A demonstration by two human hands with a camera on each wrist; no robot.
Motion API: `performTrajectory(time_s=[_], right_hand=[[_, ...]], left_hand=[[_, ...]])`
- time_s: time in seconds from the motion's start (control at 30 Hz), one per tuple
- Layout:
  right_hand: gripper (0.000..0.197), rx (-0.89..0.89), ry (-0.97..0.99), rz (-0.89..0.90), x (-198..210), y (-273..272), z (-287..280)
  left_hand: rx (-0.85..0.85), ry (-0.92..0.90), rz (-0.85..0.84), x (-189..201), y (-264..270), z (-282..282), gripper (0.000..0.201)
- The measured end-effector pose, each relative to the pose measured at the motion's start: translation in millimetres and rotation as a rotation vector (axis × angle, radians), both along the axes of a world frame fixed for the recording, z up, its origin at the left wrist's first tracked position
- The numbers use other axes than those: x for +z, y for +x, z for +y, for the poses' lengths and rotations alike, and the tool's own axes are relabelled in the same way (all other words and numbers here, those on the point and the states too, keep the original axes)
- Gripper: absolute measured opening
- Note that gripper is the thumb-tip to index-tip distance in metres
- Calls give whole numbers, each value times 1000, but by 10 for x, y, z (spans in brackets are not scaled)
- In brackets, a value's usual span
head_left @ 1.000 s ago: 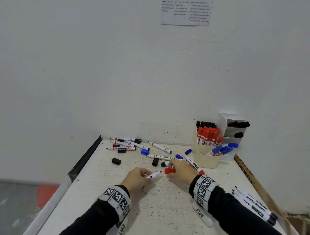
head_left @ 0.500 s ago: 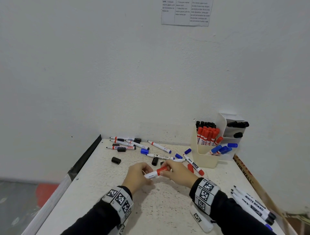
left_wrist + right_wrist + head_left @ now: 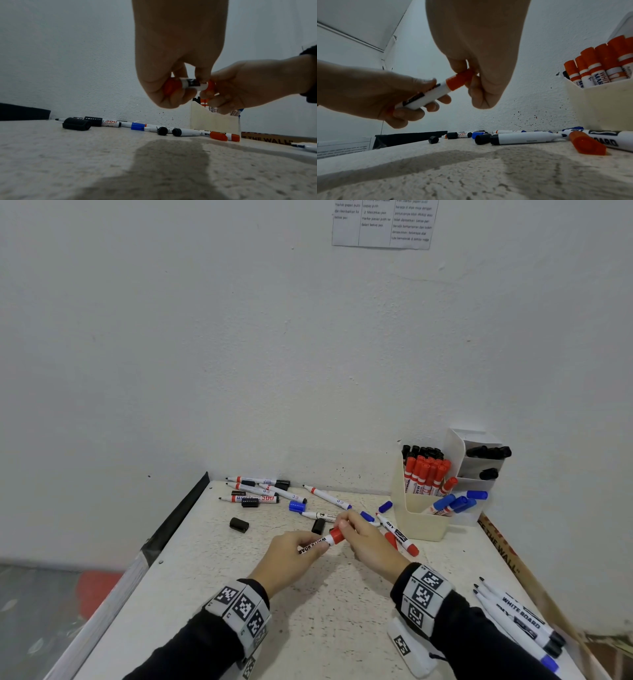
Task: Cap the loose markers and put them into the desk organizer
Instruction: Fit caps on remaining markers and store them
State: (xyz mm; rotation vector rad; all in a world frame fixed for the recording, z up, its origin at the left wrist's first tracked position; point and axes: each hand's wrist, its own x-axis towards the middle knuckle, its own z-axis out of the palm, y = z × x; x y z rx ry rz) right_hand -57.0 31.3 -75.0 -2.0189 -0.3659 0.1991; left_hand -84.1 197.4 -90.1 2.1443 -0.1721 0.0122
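Both hands hold one red whiteboard marker [image 3: 320, 541] just above the table's middle. My left hand [image 3: 294, 556] grips its white barrel [image 3: 426, 97]. My right hand [image 3: 363, 539] pinches the red cap [image 3: 459, 79], which sits on the marker's tip end. The cream desk organizer [image 3: 419, 520] stands at the back right, packed with red, black and blue capped markers. Loose markers [image 3: 255, 491] and caps lie along the back wall. A loose red cap [image 3: 586, 143] lies beside another red marker [image 3: 399, 534] near the organizer.
Several uncapped markers [image 3: 520, 619] lie at the table's right front edge. Loose black caps [image 3: 238, 524] and a blue cap [image 3: 296, 506] lie at the back left. A wall runs behind the table, a cardboard strip [image 3: 507, 556] along its right side.
The red cap in my right hand came onto the marker's tip held by my left hand. Both hands rose slightly and moved closer together.
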Motion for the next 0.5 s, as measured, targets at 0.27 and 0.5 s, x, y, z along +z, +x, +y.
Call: performTrajectory(time_s=[0.27, 0.5], right_hand=[[15, -121, 156, 59, 8, 21, 37], [27, -153, 171, 115, 51, -58, 67]], left_hand=[[72, -4, -43, 68, -6, 16, 27], [49, 92, -83, 58, -17, -30, 23]])
